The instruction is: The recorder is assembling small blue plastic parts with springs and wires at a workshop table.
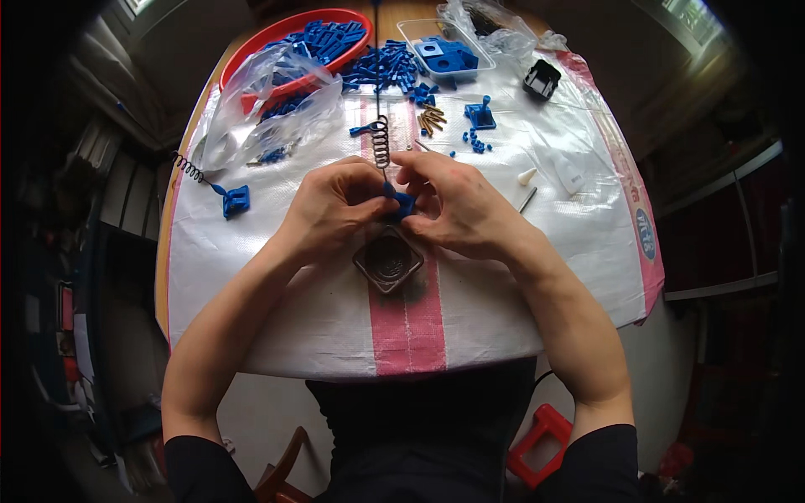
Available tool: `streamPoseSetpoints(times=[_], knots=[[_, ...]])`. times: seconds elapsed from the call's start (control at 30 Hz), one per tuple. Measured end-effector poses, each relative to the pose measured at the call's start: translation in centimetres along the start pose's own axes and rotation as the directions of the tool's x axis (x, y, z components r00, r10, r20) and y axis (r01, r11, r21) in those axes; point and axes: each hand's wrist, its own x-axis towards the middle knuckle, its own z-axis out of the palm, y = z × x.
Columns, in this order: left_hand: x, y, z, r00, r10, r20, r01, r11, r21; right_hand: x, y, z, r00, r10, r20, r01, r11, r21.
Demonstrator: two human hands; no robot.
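Observation:
My left hand [340, 201] and my right hand [457, 205] meet over the middle of the table. Between their fingertips is a small blue plastic piece [404, 204], pinched from both sides and partly hidden by the fingers. A dark coil spring [381, 142] with a long straight wire rises just beyond the piece, its lower end running down to the fingers. Close below the hands sits a dark, square-rimmed dish [387, 261]. To the left lies another blue piece [236, 202], with a second dark spring [189, 168] beside it.
Beyond the hands stand a red basin [366, 25] of blue parts, a plastic bag [293, 126], a loose blue pile [381, 67] and a clear box [407, 35]. Brass-coloured pins [431, 120], a blue part [480, 114] and a black box [542, 80] lie right of centre. White woven sheeting [293, 335] covers the table.

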Motion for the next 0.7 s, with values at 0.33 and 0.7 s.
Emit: streamPoseSetpoints(times=[0.33,0.7], knots=[[1.8,-0.8,-1.0,0.985,0.143,0.091,-0.164,0.946,0.279,0.2,2.8,1.2,0.965,-0.212,-0.153,0.201,0.976,-0.084],[2.4,-0.8,-1.0,0.979,0.184,0.088,-0.202,0.94,0.276,0.2,2.6,0.9,0.97,-0.185,-0.156,0.173,0.981,-0.085]])
